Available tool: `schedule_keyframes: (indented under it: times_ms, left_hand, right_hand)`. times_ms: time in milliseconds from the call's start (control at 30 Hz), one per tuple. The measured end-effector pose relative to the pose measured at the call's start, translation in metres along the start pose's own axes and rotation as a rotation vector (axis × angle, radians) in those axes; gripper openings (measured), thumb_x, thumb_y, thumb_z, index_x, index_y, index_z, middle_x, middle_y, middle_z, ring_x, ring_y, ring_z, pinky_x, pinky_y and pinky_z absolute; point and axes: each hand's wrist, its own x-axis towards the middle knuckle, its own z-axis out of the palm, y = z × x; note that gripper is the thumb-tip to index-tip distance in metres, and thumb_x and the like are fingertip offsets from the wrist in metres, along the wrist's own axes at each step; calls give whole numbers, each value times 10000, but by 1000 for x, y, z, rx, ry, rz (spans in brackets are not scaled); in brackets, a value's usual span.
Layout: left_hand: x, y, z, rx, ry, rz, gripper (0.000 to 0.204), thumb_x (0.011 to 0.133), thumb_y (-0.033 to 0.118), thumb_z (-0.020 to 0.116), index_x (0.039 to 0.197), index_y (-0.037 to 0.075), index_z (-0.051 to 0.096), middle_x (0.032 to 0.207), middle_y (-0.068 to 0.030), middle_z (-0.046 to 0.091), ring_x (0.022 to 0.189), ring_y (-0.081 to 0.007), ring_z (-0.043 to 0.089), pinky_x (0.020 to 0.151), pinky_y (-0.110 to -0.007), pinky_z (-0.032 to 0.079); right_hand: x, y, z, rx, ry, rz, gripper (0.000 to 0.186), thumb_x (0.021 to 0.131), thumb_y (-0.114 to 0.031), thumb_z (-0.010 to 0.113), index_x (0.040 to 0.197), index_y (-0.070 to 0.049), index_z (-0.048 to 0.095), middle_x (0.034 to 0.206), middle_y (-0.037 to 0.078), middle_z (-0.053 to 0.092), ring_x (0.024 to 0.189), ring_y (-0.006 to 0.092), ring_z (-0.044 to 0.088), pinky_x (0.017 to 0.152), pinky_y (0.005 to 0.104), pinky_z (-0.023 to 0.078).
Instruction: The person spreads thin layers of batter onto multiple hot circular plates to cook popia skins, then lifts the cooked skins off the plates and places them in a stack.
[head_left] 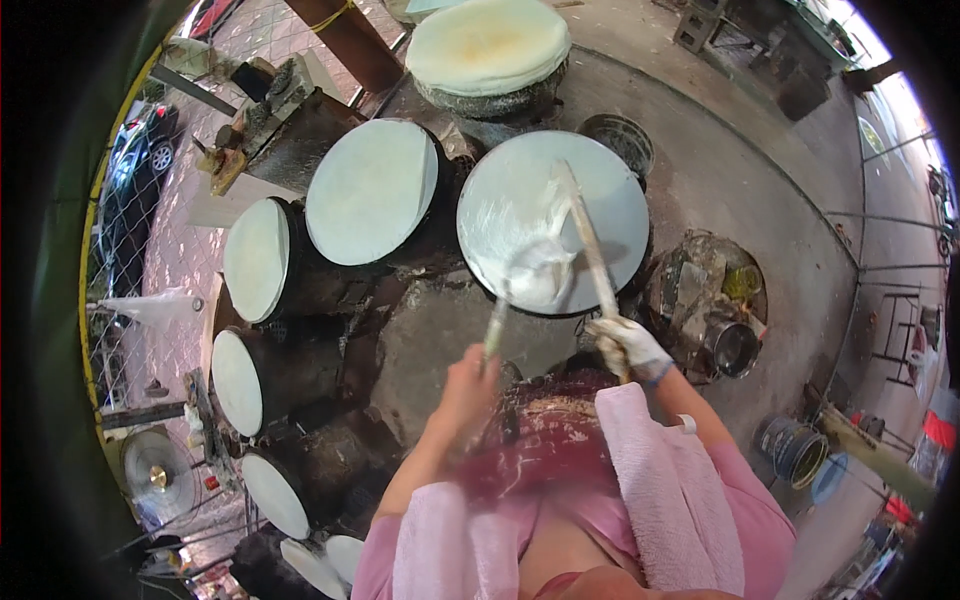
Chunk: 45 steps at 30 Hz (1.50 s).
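Observation:
My left hand [468, 378] grips the handle of a ladle [497, 325] whose bowl pours white batter [540, 272] onto a round grey griddle [610, 195] in front of me. My right hand [628, 345], in a batter-stained white glove, holds a long wooden stick [586, 232] that lies across the same griddle, its far end near the centre top. Wet white batter covers the left part of that griddle. A pink towel [655, 470] hangs over my right shoulder.
Several more round griddles [372, 190] on dark drum stoves curve along my left. A pale stack of cooked sheets [488, 45] sits at the top. A dark bucket [620, 140], a metal pot [733, 347] and a bucket [793, 450] stand on the concrete floor to the right.

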Motion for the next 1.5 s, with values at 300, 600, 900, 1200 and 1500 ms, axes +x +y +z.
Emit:
schedule_keyframes:
  times_ms: [300, 600, 900, 1200, 1500]
  left_hand:
    - [-25, -81, -88, -410, 281, -110, 90, 913, 113, 540, 900, 24, 549, 627, 11, 495, 555, -56, 444, 497, -241, 377]
    - [-92, -132, -83, -448, 324, -284, 95, 912, 111, 532, 895, 19, 544, 647, 15, 474, 561, -72, 420, 499, -257, 364]
    - [-84, -82, -43, -461, 390, -292, 93, 921, 109, 536, 877, 26, 542, 648, 39, 456, 550, -45, 401, 473, -227, 326]
    - [-88, -14, 5, -555, 326, -331, 53, 961, 102, 486, 927, 62, 481, 572, 60, 361, 399, -30, 299, 353, -200, 245]
    - [-82, 20, 19, -600, 319, -428, 54, 940, 103, 523, 906, 62, 513, 611, 47, 443, 437, -36, 386, 388, -188, 296]
  right_hand:
    - [135, 81, 145, -792, 866, -195, 440, 892, -489, 481, 1048, -93, 596, 1020, 234, 628, 1008, 426, 565, 831, 483, 447]
    - [83, 76, 85, -518, 964, -261, 436, 904, -457, 504, 960, -37, 607, 764, 151, 651, 698, 313, 631, 646, 414, 483]
    - [37, 51, 14, -1206, 1041, -242, 451, 942, -464, 384, 1006, -44, 536, 915, 264, 635, 887, 442, 608, 758, 531, 465]
    - [-7, 40, -26, -1394, 681, -172, 476, 947, -493, 336, 997, -70, 549, 868, 245, 642, 872, 435, 614, 772, 528, 463]
    - [5, -16, -60, -1231, 691, -304, 452, 918, -483, 396, 1059, -95, 580, 888, 256, 636, 872, 433, 613, 770, 520, 470]
